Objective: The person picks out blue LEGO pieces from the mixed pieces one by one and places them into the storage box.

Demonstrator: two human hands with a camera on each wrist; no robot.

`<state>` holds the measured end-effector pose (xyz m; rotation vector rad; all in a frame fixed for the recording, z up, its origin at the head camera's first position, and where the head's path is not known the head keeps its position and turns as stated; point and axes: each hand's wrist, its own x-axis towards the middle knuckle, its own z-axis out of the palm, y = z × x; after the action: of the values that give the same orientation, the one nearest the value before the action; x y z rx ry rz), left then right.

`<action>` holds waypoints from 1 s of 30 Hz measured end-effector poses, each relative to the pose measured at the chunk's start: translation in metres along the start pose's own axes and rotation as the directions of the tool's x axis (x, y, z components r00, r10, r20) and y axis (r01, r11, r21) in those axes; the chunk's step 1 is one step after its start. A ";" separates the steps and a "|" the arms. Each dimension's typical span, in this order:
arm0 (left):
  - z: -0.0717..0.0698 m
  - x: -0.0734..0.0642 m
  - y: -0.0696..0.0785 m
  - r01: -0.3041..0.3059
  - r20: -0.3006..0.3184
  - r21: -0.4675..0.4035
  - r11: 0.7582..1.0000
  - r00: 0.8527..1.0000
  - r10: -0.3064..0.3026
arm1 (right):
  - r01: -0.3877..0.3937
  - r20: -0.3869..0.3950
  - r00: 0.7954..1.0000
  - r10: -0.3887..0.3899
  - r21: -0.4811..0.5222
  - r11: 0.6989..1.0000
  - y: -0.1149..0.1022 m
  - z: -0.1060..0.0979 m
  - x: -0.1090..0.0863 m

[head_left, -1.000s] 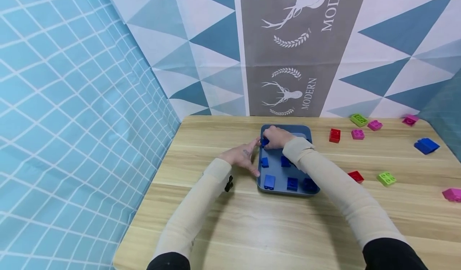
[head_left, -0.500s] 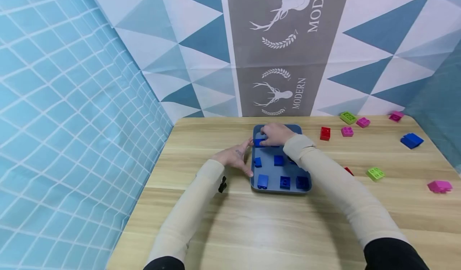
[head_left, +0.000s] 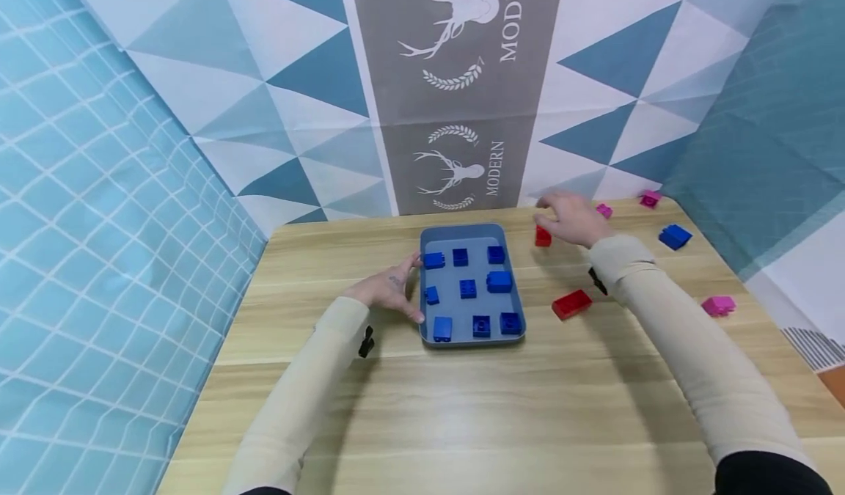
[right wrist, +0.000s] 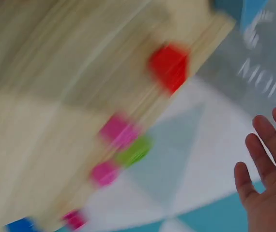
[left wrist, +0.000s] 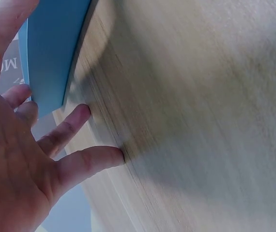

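Note:
A blue-grey tray (head_left: 462, 308) holds several dark blue toy building bricks, among them one (head_left: 433, 260) in its far left corner. My left hand (head_left: 386, 288) is spread at the tray's left side, with thumb and fingertips at the rim. In the left wrist view its fingers stretch along the tray's outer wall (left wrist: 55, 53). To the right of the tray, my right hand (head_left: 573, 220) hovers over the table with nothing in it. Its fingers are extended in the right wrist view. Closest to it is a red brick (head_left: 543, 237), just below the fingertips.
Nearer on the table lies another red brick (head_left: 571, 304). Pink bricks (head_left: 718, 305) and a larger blue brick (head_left: 673, 237) are scattered on the right. The right wrist view shows a green brick (right wrist: 134, 151), blurred. A patterned cloth wall (head_left: 455, 165) borders the table's back edge.
My right hand has released the blue brick in the tray's far left corner and moved out rightward over the table. My left hand stays at the tray. The head view has turned right.

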<state>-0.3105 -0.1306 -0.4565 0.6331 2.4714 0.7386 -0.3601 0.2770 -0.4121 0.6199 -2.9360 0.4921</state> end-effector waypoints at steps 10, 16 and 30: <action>-0.010 -0.016 -0.012 0.012 -0.019 0.027 1.000 1.000 -0.011 | -0.259 0.034 0.965 0.259 -0.008 0.966 0.089 -0.024 -0.057; -0.005 -0.024 -0.018 0.021 -0.032 0.012 1.000 0.999 -0.021 | -0.351 0.110 0.930 0.351 -0.024 0.936 0.121 -0.016 -0.083; -0.001 -0.004 -0.001 -0.013 -0.012 0.007 1.000 1.000 0.013 | -0.500 0.115 0.857 0.503 -0.055 0.864 0.170 -0.005 -0.140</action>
<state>-0.3081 -0.1341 -0.4554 0.6491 2.4840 0.7418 -0.3019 0.4785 -0.4801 -0.1464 -3.2076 0.4712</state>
